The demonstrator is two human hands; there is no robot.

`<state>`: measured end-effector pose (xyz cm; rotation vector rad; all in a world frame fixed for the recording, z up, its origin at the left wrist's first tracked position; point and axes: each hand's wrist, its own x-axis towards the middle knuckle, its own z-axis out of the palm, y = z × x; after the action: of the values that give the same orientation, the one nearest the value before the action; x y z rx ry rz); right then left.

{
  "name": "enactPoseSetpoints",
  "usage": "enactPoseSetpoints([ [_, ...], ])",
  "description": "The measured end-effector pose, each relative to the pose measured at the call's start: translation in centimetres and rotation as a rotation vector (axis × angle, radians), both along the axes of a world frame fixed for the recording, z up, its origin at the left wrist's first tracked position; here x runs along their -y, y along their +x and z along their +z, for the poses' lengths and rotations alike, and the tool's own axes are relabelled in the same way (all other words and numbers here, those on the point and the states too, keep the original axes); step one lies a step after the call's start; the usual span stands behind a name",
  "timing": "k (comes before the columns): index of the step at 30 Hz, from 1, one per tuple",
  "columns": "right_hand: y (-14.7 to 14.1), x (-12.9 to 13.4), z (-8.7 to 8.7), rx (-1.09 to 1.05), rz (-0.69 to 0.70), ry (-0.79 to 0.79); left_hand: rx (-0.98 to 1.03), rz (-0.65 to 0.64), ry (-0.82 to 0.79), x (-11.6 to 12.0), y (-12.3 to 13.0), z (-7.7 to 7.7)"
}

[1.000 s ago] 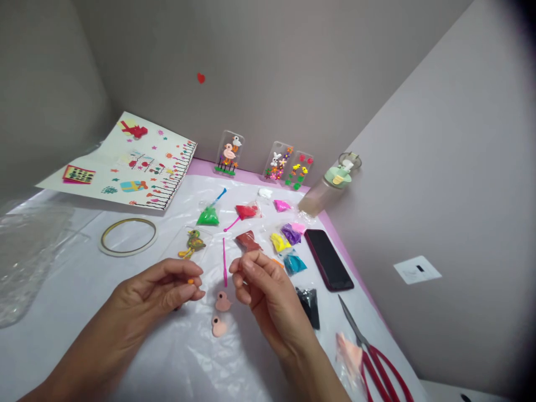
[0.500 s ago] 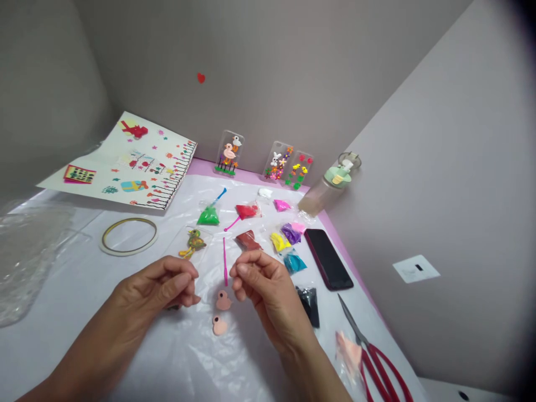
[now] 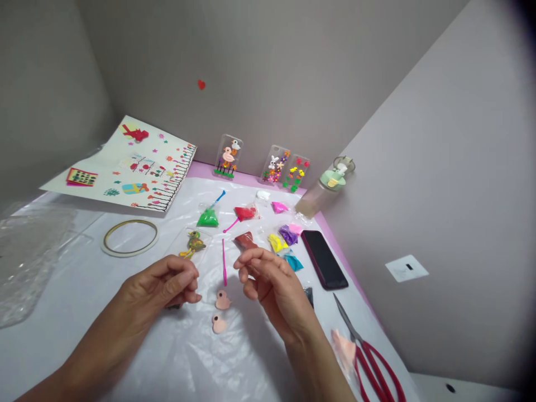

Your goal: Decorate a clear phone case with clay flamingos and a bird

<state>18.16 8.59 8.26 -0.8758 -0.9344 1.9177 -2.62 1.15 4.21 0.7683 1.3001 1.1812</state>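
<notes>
My left hand hovers with its thumb pressed to its curled fingers; whatever may be in that pinch is too small to make out. Across from it, my right hand has its fingers loosely bent and the thumb apart, with nothing seen in it. Between and below the hands lie two flat pink duck shapes, an upper one and a lower one, each with a dark dot. A pink stick tool rests above them. Behind my left hand a clear case bears a green and yellow duck.
Clay bags, green, red and several others, lie beyond the hands. A phone, scissors and bottle are at right. At left are a tape ring, plastic and a decorated sheet.
My right hand has opened from a pinch and moved slightly right. My left hand keeps its pinch. The view has shifted a little.
</notes>
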Motion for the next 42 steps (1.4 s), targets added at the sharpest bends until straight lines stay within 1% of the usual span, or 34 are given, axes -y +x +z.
enactPoseSetpoints([
  [5,0.2,-0.1,0.4,0.007,0.053,-0.032,-0.064,-0.023,-0.024,0.0,0.0,-0.6],
  [7,0.5,-0.1,0.4,0.069,0.077,-0.012,-0.081,-0.013,-0.020,0.0,0.0,-0.7],
  [9,0.9,0.0,0.2,0.179,0.115,0.037,-0.084,-0.004,-0.031,0.0,0.0,-0.8],
  [11,1.3,0.2,-0.3,0.337,0.159,0.119,-0.074,0.001,-0.043,0.0,0.0,-0.7],
  [14,1.7,0.7,-1.3,0.644,0.205,0.269,-0.052,-0.002,-0.029,0.0,0.0,-0.6],
  [17,1.7,1.4,-2.3,0.962,0.252,0.464,-0.079,-0.013,-0.017,0.0,0.0,-0.8],
  [19,1.6,1.8,-2.6,1.093,0.299,0.593,-0.124,-0.021,-0.031,0.1,-0.2,-1.1],
  [21,1.5,2.1,-2.7,1.149,0.338,0.660,-0.162,-0.023,-0.034,0.2,-0.3,-1.4],
  [23,1.4,2.3,-2.8,1.173,0.360,0.678,-0.188,-0.023,-0.019,0.2,-0.3,-1.6],
  [26,1.2,2.4,-3.0,1.195,0.371,0.696,-0.206,-0.017,-0.006,0.0,-0.2,-1.3],
  [29,1.1,2.4,-3.2,1.202,0.360,0.705,-0.244,-0.028,0.019,0.0,-0.2,-1.0],
  [31,1.1,2.4,-3.3,1.190,0.343,0.704,-0.302,-0.040,0.042,0.0,-0.3,-1.1],
  [34,1.2,2.3,-3.1,1.114,0.288,0.673,-0.369,-0.068,0.061,0.2,-0.6,-1.5],
  [36,1.2,2.3,-2.8,1.026,0.223,0.601,-0.371,-0.081,0.072,0.2,-0.6,-1.8],
  [39,1.0,2.4,-2.2,0.905,0.144,0.474,-0.327,-0.069,0.085,0.1,-0.6,-1.9],
  [42,0.9,2.6,-1.9,0.808,0.102,0.465,-0.259,-0.091,0.079,0.1,-0.5,-1.8],
])
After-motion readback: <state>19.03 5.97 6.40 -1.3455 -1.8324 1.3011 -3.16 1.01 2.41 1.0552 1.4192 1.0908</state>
